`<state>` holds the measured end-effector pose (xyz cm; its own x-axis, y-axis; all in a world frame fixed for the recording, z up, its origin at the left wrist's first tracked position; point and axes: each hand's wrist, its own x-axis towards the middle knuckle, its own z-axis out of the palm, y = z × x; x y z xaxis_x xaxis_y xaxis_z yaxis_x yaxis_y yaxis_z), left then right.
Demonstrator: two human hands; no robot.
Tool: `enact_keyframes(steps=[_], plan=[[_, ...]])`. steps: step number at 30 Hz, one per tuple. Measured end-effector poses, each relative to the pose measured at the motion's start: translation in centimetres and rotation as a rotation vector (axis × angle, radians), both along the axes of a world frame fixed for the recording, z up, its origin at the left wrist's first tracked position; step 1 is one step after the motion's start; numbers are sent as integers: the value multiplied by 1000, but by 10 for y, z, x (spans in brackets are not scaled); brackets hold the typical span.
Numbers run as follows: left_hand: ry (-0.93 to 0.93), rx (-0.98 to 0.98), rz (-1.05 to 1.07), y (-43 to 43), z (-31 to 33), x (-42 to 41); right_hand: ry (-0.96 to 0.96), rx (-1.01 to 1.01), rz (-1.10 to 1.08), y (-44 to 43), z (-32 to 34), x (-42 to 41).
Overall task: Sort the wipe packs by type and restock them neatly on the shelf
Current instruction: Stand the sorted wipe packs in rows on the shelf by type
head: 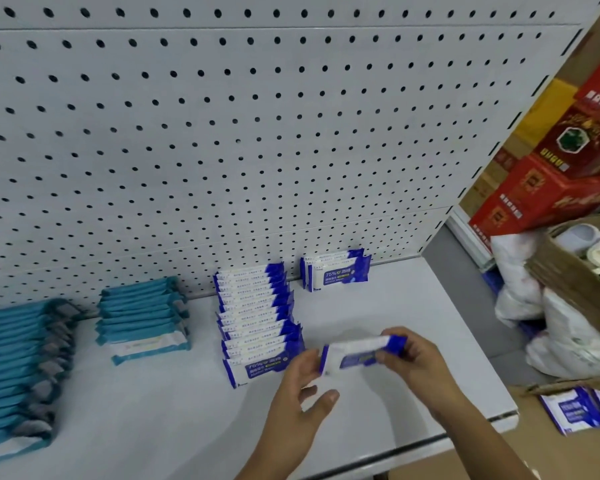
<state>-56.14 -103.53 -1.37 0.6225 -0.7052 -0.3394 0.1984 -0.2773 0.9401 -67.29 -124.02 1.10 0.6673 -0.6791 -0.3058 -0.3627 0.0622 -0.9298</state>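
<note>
The left hand (302, 386) and right hand (413, 362) each pinch 1 end of the blue-white wipe pack (354, 353) over the shelf (153, 410), beside the long blue row (257, 317); better to stand it upright, label forward, against the 2 back packs (336, 270)

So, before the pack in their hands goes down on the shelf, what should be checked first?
1. Pack held in left hand and right hand: ok.
2. Same blue-white type as the short row at the back: ok.
3. Bare shelf in front of that row: ok.
4. Long row standing tidy: ok.
5. Teal rows kept apart: ok.
6. Which way up the pack's label is: cannot tell, blurred.
</note>
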Motion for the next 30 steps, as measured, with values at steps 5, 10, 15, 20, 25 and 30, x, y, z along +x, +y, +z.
enact_keyframes(steps=[5,10,15,20,25,30], plan=[[-8,87,21,7,-10,-6,-17,-81,-136,-69,-19,54],[-24,95,78,-21,-7,-1,31,-177,-93,-93,-37,107],[-78,86,233,-84,0,10,17,-258,-191,-94,-55,122],[-142,172,396,-149,8,32,-70,-154,-194,-87,-58,122],[-172,370,488,-181,-3,65,-27,-176,-138,-90,-64,126],[-193,286,554,-204,-34,86,-36,-215,-94,-86,-64,129]])
